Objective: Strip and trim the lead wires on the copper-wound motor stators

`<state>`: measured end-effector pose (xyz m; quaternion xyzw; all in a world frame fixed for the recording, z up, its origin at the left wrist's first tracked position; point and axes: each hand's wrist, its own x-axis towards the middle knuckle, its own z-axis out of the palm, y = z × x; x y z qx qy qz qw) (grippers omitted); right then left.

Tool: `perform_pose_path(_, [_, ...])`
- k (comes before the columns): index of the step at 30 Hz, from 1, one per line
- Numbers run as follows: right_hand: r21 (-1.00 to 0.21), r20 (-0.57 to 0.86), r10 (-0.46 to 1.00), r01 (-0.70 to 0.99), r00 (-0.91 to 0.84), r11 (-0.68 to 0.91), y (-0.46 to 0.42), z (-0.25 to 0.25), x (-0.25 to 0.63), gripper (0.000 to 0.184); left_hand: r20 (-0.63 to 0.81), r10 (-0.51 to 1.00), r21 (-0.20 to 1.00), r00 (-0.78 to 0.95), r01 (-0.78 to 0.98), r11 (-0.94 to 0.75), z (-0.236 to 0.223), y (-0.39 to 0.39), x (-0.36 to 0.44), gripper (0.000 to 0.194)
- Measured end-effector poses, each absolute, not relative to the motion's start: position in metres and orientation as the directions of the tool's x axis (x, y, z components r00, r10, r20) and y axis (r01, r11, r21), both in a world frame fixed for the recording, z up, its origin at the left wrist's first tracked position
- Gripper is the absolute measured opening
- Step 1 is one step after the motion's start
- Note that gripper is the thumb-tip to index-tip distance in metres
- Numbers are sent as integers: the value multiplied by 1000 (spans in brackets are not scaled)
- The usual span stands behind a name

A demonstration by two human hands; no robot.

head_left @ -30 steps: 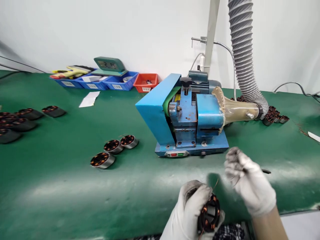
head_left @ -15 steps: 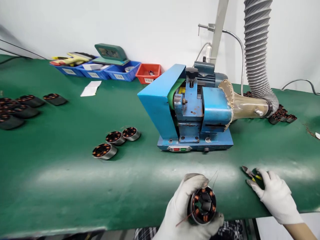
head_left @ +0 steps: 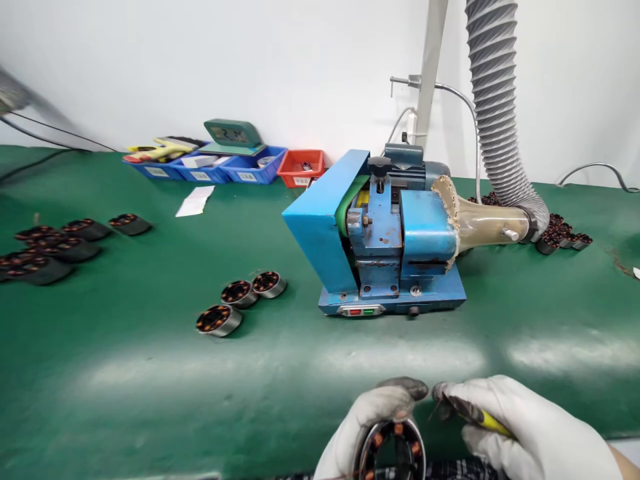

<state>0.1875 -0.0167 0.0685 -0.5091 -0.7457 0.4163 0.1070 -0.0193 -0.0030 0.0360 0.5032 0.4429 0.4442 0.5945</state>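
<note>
Low in the view, my left hand (head_left: 350, 427) in a white glove with a dark thumb tip is wrapped round a motor stator (head_left: 376, 445). The stator is a metal ring with copper windings inside, and the bottom edge of the view cuts it off. My right hand (head_left: 540, 427), also gloved, grips side cutters (head_left: 485, 419) with yellow-and-black handles. The cutter tips point left towards the stator's upper right, near my left thumb. A thin wire seems to be by the right fingertips; what it joins is unclear.
Three stators (head_left: 220, 321) stand left of centre, and several more (head_left: 70, 248) sit at far left. A blue belt machine (head_left: 380, 247) with a grey hose (head_left: 495, 100) stands mid-table. Behind are blue bins (head_left: 255, 175), a red bin (head_left: 301, 168) and a clock (head_left: 233, 133). More stators (head_left: 560, 233) lie right.
My right hand has picked up the side cutters from the table and brought them left to the stator. My left hand has lowered the stator slightly. The camera view has shifted.
</note>
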Motion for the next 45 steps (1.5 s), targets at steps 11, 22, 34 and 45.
perform_pose_path(11, [-748, -240, 833, 641, -499, 169, -13, 79, 175, 35, -32, 937, 997, 348, -59, 56, 6, 9, -21, 26])
perform_pose_path(22, [-768, -249, 792, 613, -557, 189, -13, 71, 178, 31, 27, 863, 994, 505, -103, 29, 1, 21, -30, 40])
perform_pose_path(34, [-852, -317, 869, 516, -379, -86, -16, 63, 182, 46, -1, 945, 998, 328, -64, 23, 14, 4, -23, 32])
perform_pose_path(45, [-973, -159, 957, 203, -243, -110, -26, 51, 151, 42, 47, 998, 998, 53, 30, -48, -2, -5, -20, 35])
